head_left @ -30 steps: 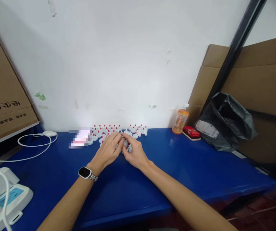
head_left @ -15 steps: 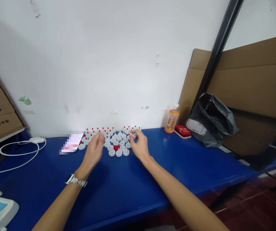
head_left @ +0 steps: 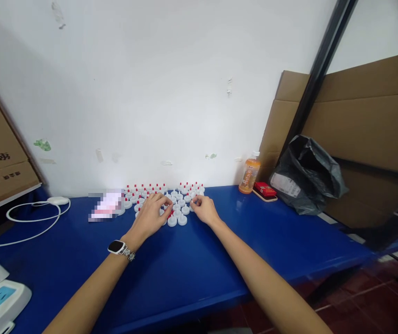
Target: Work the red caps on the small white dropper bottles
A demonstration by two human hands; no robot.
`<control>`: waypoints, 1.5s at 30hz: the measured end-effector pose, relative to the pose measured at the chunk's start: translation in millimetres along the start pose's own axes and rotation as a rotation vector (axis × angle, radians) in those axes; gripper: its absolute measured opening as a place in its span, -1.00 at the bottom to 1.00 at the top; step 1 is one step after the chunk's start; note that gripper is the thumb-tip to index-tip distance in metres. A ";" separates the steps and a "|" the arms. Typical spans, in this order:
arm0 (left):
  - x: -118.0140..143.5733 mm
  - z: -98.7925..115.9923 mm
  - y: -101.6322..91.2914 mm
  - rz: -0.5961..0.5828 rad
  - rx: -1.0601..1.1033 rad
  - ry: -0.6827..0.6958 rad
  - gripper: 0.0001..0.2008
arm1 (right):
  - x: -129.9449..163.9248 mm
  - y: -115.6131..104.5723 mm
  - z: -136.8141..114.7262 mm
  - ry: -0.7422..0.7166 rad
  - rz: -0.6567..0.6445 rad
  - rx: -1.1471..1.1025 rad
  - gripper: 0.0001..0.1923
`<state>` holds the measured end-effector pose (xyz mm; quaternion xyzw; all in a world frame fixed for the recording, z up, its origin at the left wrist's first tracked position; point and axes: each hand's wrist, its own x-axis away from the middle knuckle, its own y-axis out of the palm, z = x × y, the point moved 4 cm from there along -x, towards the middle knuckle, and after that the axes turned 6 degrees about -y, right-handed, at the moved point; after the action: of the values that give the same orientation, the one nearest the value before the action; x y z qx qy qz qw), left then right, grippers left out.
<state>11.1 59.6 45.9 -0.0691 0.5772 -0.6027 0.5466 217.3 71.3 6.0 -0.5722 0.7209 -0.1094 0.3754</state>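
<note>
Both my hands are down on the blue table [head_left: 192, 264], at the cluster of small white caps [head_left: 166, 199] with red tips near the wall. My left hand [head_left: 150, 217] lies palm down over the near left part of the cluster, fingers curled and spread, fingertips touching caps; I cannot tell whether it has hold of one. Watch [head_left: 119, 248] on that wrist. My right hand [head_left: 204, 211] sits at the cluster's right edge, thumb and forefinger pinched close at a cap, too small to tell if gripped. Two caps [head_left: 177, 220] lie nearest me, between the hands. Left of the cluster, a phone [head_left: 105, 206]. Farther right stand an orange bottle [head_left: 249, 175], a red box [head_left: 264, 189] and a black bag [head_left: 306, 176]. White cable [head_left: 34, 218] far left.
</note>
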 end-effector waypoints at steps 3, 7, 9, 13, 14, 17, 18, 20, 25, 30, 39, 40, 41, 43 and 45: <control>-13.2 6.5 0.5 -0.005 0.016 0.018 -0.79 | -1.6 5.9 0.3 0.003 -0.028 -0.045 -0.88; -17.5 10.2 1.2 0.059 0.098 -0.006 -0.79 | -5.2 4.2 -3.6 -0.011 -0.027 -0.024 -0.79; -11.1 9.7 -0.3 0.091 0.149 -0.019 -0.78 | -11.2 1.3 -7.3 -0.026 -0.010 0.025 -0.77; 3.5 5.8 -6.7 0.068 0.217 -0.029 -0.77 | -32.6 1.2 -14.5 -0.053 0.015 0.245 -0.73; 5.3 3.9 -8.7 0.062 0.223 -0.042 -0.77 | -38.2 3.4 -15.2 -0.046 -0.001 0.314 -0.74; 6.3 -2.2 -13.4 0.071 0.224 -0.083 -0.76 | -49.8 11.8 -15.3 -0.015 -0.067 0.461 -0.85; 5.9 -3.8 -14.0 0.074 0.222 -0.087 -0.77 | -51.3 13.7 -15.4 -0.012 -0.076 0.477 -0.88; 5.1 -5.9 -13.9 0.081 0.223 -0.083 -0.78 | -50.9 14.3 -17.4 -0.021 -0.055 0.470 -0.89; 6.4 -6.7 -14.2 0.095 0.233 -0.071 -0.77 | -33.4 4.3 -38.0 -0.212 0.081 0.221 -0.84; 8.5 0.0 -15.5 0.103 0.254 -0.081 -0.76 | -2.3 4.1 -64.7 -0.351 0.026 -0.235 -0.77; 16.5 12.8 -9.2 -0.010 0.124 0.014 -0.78 | 35.3 7.8 -83.7 -0.386 0.004 -0.306 -0.69; 17.1 15.0 -8.8 -0.017 0.083 0.038 -0.77 | 37.3 6.9 -84.7 -0.402 0.007 -0.297 -0.69; 17.5 17.4 -8.4 -0.016 0.044 0.061 -0.76 | 38.9 5.9 -85.5 -0.417 0.012 -0.290 -0.70; 17.6 22.2 -7.1 -0.008 -0.016 0.102 -0.76 | 41.2 4.5 -86.3 -0.440 0.021 -0.282 -0.70; 17.1 25.7 -5.6 -0.020 -0.038 0.141 -0.75 | 42.3 3.6 -85.7 -0.460 0.015 -0.282 -0.69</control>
<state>19.5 29.5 49.2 -0.0426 0.6249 -0.6003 0.4973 154.8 10.8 45.8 -0.6233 0.6290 0.1277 0.4467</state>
